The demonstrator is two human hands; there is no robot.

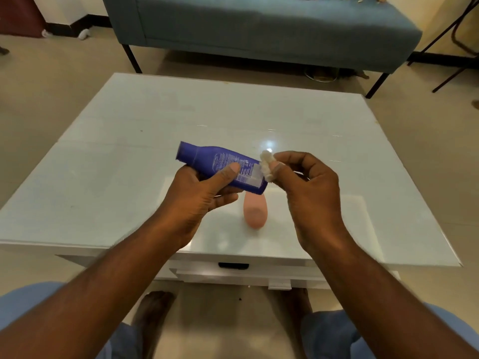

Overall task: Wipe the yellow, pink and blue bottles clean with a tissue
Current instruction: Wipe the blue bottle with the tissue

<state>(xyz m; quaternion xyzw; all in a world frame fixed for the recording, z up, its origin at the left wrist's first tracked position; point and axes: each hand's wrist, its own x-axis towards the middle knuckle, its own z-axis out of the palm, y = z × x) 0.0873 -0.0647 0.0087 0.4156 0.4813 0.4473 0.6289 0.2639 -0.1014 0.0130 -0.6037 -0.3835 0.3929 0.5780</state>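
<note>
Left hand [199,187] is gripping the tilted blue bottle [223,165]; right hand [305,187] is pinching a tissue wad [267,165] against its base. Slipping, the bottle could be falling onto the pink bottle [255,212] near the table's [129,151] front edge.

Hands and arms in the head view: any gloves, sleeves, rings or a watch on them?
None visible. The left hand and right hand are bare, with no gloves or rings showing. Both forearms are uncovered to the frame edge, with no sleeves, watch or bands. Light blue clothing covers the knees.
</note>
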